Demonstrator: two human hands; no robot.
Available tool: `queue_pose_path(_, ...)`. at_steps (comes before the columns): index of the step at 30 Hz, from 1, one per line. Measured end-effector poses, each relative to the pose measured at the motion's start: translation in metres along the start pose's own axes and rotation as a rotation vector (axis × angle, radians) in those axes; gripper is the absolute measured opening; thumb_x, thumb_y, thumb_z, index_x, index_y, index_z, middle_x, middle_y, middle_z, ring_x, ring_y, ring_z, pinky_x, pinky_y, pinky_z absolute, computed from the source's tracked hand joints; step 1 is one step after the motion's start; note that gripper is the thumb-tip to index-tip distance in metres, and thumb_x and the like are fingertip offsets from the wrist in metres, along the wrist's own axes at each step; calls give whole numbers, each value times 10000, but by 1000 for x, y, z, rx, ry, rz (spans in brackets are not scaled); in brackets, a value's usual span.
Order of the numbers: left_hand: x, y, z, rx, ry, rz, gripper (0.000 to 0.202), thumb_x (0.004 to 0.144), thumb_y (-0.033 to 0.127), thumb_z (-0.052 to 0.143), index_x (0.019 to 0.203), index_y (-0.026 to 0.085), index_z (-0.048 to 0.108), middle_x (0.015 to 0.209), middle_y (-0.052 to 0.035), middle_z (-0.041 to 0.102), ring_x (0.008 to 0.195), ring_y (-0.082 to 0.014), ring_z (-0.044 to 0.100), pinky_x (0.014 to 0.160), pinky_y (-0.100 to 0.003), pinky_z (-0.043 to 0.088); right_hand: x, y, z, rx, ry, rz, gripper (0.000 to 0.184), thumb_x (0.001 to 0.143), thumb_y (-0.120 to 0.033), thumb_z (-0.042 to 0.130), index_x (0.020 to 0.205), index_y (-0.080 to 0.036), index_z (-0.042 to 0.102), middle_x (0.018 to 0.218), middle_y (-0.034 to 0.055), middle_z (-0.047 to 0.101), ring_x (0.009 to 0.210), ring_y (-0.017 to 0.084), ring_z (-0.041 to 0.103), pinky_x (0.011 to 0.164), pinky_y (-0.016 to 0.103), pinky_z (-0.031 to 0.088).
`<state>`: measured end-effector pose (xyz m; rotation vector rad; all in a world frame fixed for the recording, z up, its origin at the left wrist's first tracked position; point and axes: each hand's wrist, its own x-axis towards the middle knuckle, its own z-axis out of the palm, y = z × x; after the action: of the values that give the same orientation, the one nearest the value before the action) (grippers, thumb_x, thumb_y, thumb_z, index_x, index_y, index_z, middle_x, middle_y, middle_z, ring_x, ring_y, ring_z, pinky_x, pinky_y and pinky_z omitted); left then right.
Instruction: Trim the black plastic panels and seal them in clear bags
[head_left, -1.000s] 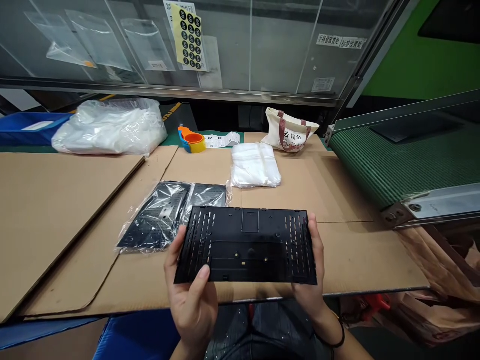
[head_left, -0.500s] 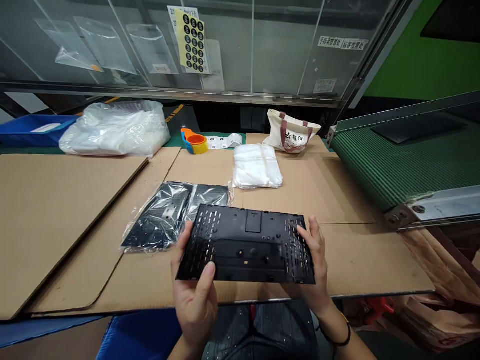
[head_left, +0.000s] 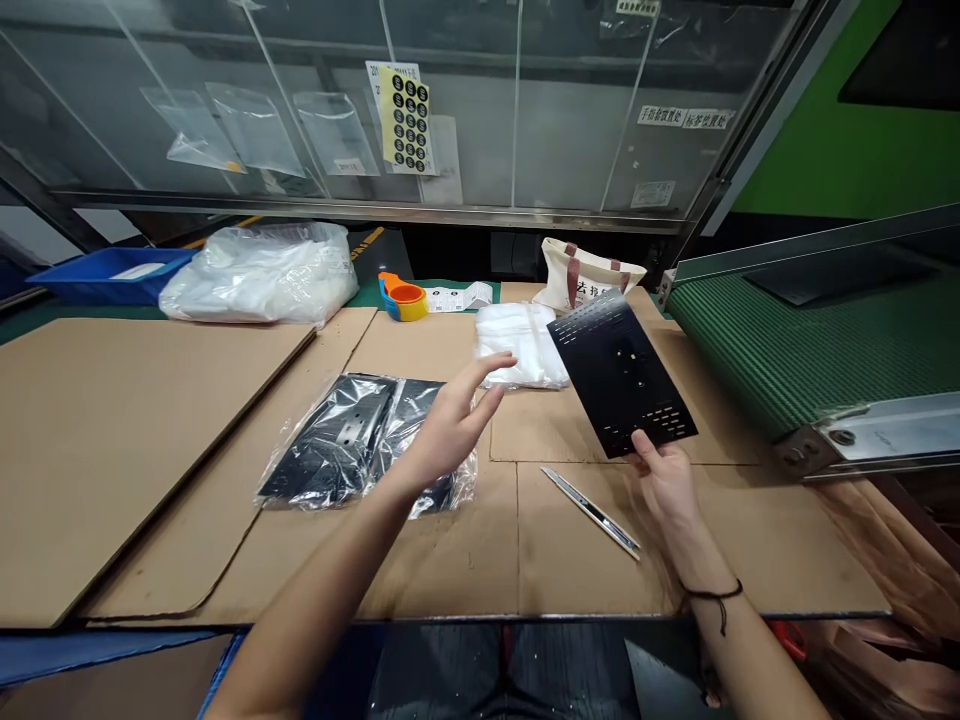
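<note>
My right hand [head_left: 667, 485] grips a black slotted plastic panel [head_left: 607, 375] by its lower end, thumb on the near face. The panel is tilted up above the cardboard. With fingers apart and nothing in it, my left hand [head_left: 465, 415] reaches toward a stack of clear white plastic bags [head_left: 517, 345], in front of it from this view; whether it touches them I cannot tell. Below and left of that hand lie black panels in clear plastic wrap [head_left: 337, 440]. A utility knife [head_left: 592, 512] rests on the cardboard between my arms.
Cardboard sheets [head_left: 150, 420] cover the bench. At the right stands a green conveyor belt [head_left: 817, 340] bearing a dark panel. Along the back are a blue tray [head_left: 97, 280], a bulky plastic bag [head_left: 262, 275], an orange-yellow tape roll [head_left: 405, 298] and a cloth bag [head_left: 559, 275].
My left hand has let go of the panel and moved up toward the bag stack. The panel has swung right and turned in my right hand, uncovering the knife.
</note>
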<state>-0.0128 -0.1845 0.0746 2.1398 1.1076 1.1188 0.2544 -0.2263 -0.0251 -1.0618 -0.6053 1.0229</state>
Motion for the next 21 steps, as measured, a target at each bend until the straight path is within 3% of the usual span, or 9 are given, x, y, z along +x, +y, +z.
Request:
queue_pose_path(3, 45, -28, 16, 514, -196, 82, 391, 950, 116, 337, 1307, 157, 492, 1380, -118, 547, 1273, -197, 503, 1048, -382, 420, 22, 7, -2, 115, -38, 67, 341, 592, -417, 869, 831, -221, 725, 869, 14, 770, 706, 168, 707, 570, 260, 591)
queue_pose_path(5, 65, -48, 30, 618, -267, 116, 431, 872, 12, 391, 1271, 103, 525, 1401, -164, 520, 1333, -253, 442, 1085, -432, 364, 28, 12, -6, 170, -42, 85, 328, 627, -445, 841, 865, -251, 725, 905, 7, 773, 776, 171, 720, 618, 272, 608)
queue_pose_path(9, 81, -75, 50, 716, -389, 232, 422, 797, -45, 465, 1144, 136, 623, 1410, -138, 518, 1379, -265, 375, 1143, -463, 245, 30, 19, -17, 260, -39, 109, 257, 685, -439, 800, 902, -321, 731, 935, -39, 776, 853, 135, 722, 662, 227, 607)
queue_pose_path(12, 85, -80, 54, 777, -440, 273, 315, 826, -25, 445, 924, 148, 689, 1142, -155, 671, 1226, -273, 513, 1101, -480, 280, 30, 20, -22, 306, -29, 122, 206, 681, -424, 806, 846, -319, 742, 917, -46, 778, 810, 127, 728, 656, 210, 605)
queue_pose_path(15, 89, -78, 54, 832, -460, 254, 325, 839, -23, 408, 792, 133, 690, 906, -178, 689, 1032, -295, 587, 1006, -484, 352, 30, 19, -23, 329, -16, 130, 168, 698, -403, 798, 831, -315, 745, 887, -44, 782, 767, 126, 733, 621, 201, 603)
queue_pose_path(21, 100, -79, 51, 889, -434, 112, 268, 829, -23, 444, 837, 112, 676, 903, -190, 665, 921, -294, 612, 802, -397, 426, 25, 17, -17, 334, -13, 153, 207, 687, -407, 800, 859, -306, 745, 914, -34, 781, 796, 136, 739, 621, 202, 610)
